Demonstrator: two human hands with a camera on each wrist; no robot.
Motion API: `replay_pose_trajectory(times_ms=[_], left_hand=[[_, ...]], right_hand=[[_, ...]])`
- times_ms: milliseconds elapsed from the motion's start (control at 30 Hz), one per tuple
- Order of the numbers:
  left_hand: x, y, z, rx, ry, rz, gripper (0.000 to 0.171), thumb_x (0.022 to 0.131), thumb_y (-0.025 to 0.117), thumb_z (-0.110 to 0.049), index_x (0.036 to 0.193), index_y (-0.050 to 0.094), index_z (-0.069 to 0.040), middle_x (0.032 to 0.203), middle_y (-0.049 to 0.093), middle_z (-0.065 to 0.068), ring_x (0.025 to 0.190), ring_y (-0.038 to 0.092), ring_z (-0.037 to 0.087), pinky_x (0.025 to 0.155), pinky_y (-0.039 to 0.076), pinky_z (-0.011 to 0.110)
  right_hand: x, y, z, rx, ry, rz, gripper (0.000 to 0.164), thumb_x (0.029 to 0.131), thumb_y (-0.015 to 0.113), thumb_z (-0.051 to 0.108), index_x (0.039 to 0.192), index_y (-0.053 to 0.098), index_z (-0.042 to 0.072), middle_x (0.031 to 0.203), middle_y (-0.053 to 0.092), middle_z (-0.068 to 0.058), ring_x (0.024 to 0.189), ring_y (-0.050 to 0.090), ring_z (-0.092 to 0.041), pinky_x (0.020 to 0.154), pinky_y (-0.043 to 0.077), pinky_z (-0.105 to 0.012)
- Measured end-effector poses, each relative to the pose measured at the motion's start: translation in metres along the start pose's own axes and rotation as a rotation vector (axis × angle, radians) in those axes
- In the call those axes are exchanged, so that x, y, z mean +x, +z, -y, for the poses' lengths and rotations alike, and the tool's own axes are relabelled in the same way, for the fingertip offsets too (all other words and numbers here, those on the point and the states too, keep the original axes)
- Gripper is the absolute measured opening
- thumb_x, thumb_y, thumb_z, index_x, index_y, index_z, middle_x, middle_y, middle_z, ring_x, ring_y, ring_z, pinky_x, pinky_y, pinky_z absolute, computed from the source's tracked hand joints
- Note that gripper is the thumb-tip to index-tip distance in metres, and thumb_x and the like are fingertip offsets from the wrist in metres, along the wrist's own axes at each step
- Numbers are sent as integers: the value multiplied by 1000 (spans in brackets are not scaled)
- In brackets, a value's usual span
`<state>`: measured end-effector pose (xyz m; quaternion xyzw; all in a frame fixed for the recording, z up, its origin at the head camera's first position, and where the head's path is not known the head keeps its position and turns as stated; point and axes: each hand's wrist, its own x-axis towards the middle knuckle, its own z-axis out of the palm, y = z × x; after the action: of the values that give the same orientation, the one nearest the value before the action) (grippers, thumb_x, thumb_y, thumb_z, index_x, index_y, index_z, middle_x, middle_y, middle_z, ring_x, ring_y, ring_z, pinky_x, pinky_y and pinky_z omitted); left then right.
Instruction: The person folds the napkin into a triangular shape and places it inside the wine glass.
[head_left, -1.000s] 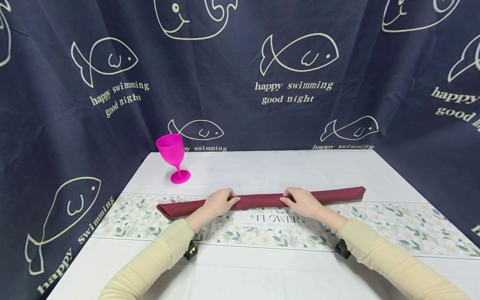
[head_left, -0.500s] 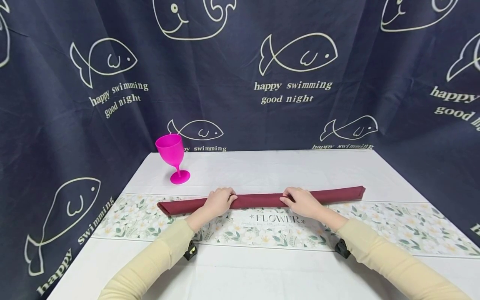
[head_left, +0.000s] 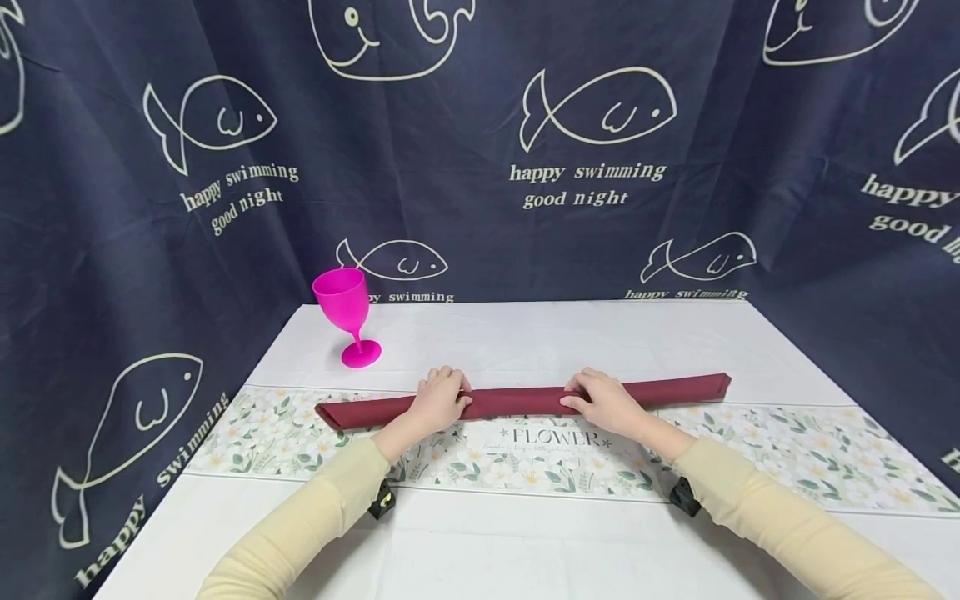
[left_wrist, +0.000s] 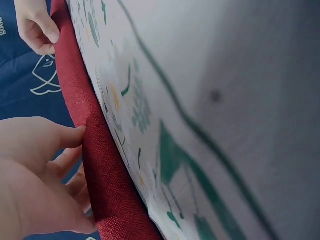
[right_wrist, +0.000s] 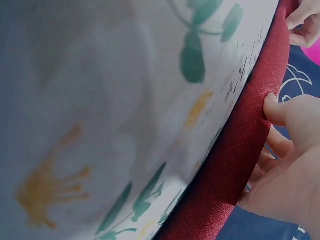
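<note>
A dark red cloth (head_left: pixel 517 402), rolled into a long narrow tube, lies across the table over the floral strip. Left of its middle, my left hand (head_left: pixel 438 402) grips the roll, fingers over the far side and thumb on the near side. My right hand (head_left: pixel 606 403) holds it the same way, right of the middle. The left wrist view has the left thumb against the red fabric (left_wrist: pixel 107 175), with the fingers partly hidden behind it. In the right wrist view the right thumb touches the roll (right_wrist: pixel 240 135), its fingers curling behind.
A bright pink goblet (head_left: pixel 345 302) stands upright at the back left of the white table (head_left: pixel 540 342). The floral strip (head_left: pixel 510 471) printed "FLOWER" runs across the table. Dark blue curtains (head_left: pixel 465 183) with white fish drawings enclose the back and sides.
My left hand has shifted slightly along the roll and its fingers arch higher now. The right hand's fingers have lifted a little. The cloth roll stays almost in place.
</note>
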<state>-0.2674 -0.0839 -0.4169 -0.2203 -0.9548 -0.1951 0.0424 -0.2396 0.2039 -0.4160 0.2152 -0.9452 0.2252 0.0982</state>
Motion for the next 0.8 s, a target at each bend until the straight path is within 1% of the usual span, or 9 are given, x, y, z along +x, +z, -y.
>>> replay_pose_trajectory(times_ms=[67, 133, 233, 333, 400, 500, 600, 700, 800], left_hand=[[1, 0, 0, -36, 38, -33, 10, 88, 65, -11, 97, 60, -11, 98, 56, 7, 93, 47, 24, 80, 41, 39], [2, 0, 1, -80, 81, -45, 14, 86, 65, -3, 97, 62, -10, 97, 57, 7, 93, 48, 23, 83, 43, 38], [5, 0, 1, -133, 141, -28, 20, 84, 62, 7, 96, 65, -9, 94, 59, 6, 93, 50, 22, 85, 46, 36], [6, 1, 2, -139, 181, 4, 24, 84, 58, 10, 97, 67, -8, 93, 59, 5, 94, 53, 23, 86, 48, 35], [6, 1, 4, -132, 201, 24, 21, 86, 58, 7, 100, 67, -7, 94, 59, 6, 95, 54, 24, 86, 48, 35], [5, 1, 5, -113, 207, 57, 16, 89, 61, -8, 105, 66, -7, 98, 60, 6, 99, 55, 24, 88, 48, 36], [3, 1, 4, -98, 197, 93, 27, 86, 69, -22, 108, 64, -7, 103, 59, 6, 103, 54, 25, 92, 46, 37], [3, 0, 3, -73, 183, 112, 33, 82, 73, -22, 111, 62, -8, 105, 58, 5, 106, 52, 25, 95, 45, 37], [2, 0, 2, -52, 185, 102, 27, 85, 69, -16, 110, 63, -8, 104, 59, 5, 104, 53, 24, 94, 45, 36]], right_hand=[[0, 1, -1, 27, 5, -6, 16, 88, 65, 18, 98, 63, 5, 87, 59, -2, 78, 52, -14, 71, 46, -34], [0, 1, -1, 51, -3, -18, 15, 87, 66, 16, 98, 62, 6, 87, 58, -2, 80, 53, -14, 72, 46, -34], [1, 1, -2, 69, -18, -35, 13, 84, 69, 12, 94, 62, 8, 87, 58, -1, 82, 54, -16, 74, 47, -35], [2, 1, -3, 68, -21, -40, 11, 83, 70, 12, 92, 64, 9, 88, 60, -1, 85, 57, -17, 77, 48, -37], [3, 0, -4, 59, -13, -32, 11, 84, 70, 13, 93, 66, 8, 90, 62, -1, 88, 59, -19, 81, 49, -39], [3, -1, -4, 43, -7, -19, 15, 85, 68, 16, 97, 70, 7, 93, 66, -2, 93, 61, -23, 84, 49, -43], [2, -2, -4, 28, -13, -4, 21, 86, 67, 22, 101, 70, 7, 96, 67, -4, 95, 61, -27, 85, 48, -46], [1, -3, -3, 14, -20, 24, 31, 83, 71, 28, 105, 69, 6, 101, 67, -6, 99, 61, -30, 87, 48, -48], [0, -3, -3, -12, -12, 56, 39, 80, 74, 31, 108, 68, 6, 106, 65, -7, 102, 60, -31, 88, 48, -48]])
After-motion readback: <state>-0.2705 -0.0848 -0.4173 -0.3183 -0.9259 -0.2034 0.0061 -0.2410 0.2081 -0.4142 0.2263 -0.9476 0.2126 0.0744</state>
